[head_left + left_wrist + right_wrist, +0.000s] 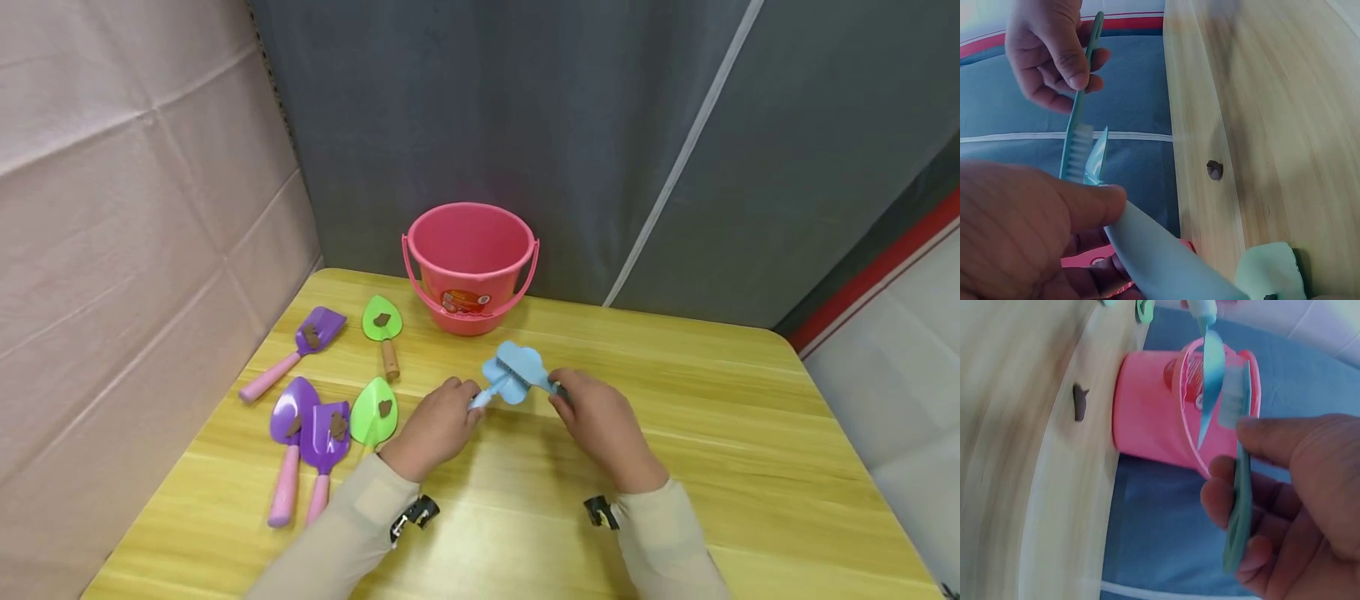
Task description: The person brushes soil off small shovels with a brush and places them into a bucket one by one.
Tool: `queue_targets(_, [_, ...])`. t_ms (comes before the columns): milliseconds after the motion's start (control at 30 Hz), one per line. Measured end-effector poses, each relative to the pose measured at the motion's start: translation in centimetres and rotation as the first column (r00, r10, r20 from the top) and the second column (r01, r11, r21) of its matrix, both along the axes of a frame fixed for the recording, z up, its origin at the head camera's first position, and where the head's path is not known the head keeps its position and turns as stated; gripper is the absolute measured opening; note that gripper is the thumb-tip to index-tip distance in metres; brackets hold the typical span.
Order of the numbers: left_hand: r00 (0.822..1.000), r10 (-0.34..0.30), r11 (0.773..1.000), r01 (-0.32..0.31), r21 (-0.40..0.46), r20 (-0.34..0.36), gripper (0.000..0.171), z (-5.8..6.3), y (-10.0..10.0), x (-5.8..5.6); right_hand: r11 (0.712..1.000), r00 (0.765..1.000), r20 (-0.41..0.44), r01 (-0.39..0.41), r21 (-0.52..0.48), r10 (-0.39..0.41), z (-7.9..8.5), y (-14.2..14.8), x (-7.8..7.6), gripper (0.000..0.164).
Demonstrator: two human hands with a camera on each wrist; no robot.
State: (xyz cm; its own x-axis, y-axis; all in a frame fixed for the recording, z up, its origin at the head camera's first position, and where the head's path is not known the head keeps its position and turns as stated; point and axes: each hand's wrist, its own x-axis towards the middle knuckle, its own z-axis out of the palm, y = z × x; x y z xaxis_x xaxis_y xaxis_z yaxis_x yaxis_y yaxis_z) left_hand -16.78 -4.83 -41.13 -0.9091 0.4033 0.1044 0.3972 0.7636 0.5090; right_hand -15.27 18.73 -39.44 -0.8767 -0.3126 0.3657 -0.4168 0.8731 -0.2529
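My left hand (435, 427) grips the pale blue handle of a toy shovel (512, 390) with a light blue, scalloped blade. Held up over the table, the blade is partly covered in the head view by a light blue brush (525, 362). My right hand (603, 425) pinches that brush by its handle, thumb on one side and fingers on the other. In the right wrist view, the brush's pale bristles (1232, 394) face the shovel blade (1212, 381), close to it; contact cannot be told. A brown clump (1214, 170) lies on the wooden table.
A pink bucket (472, 292) stands behind my hands, its handle hanging down in front. To the left lie purple shovels (325, 437) with pink handles and green ones (373, 408), bearing brown clumps. A dark partition (487, 108) borders the table's back; a pale wall (135, 250) stands left.
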Motion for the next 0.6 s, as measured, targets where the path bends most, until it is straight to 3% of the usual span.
queue_targets(200, [1.0, -0.006, 1.0, 0.006, 0.001, -0.018, 0.011, -0.1, -0.1, 0.1, 0.989, 0.989, 0.033, 0.146, -0.016, -0.146, -0.1, 1.1, -0.5, 0.021])
queue_targets(300, [1.0, -0.003, 1.0, 0.003, 0.008, 0.011, 0.012, 0.0, 0.0, 0.1, 0.987, 0.987, 0.032, 0.158, -0.029, -0.157, 0.1, 1.2, -0.5, 0.022])
queue_targets(433, [1.0, 0.001, 1.0, -0.001, 0.012, 0.023, 0.012, -0.1, 0.1, 0.1, 0.999, 0.999, 0.006, 0.042, -0.021, -0.042, 0.3, 0.4, -0.1, 0.021])
queue_targets(600, [1.0, 0.008, 1.0, -0.008, 0.004, 0.007, 0.013, -0.1, 0.3, 0.2, 0.995, 0.995, -0.026, -0.095, 0.03, 0.096, 0.1, -0.6, 0.6, 0.023])
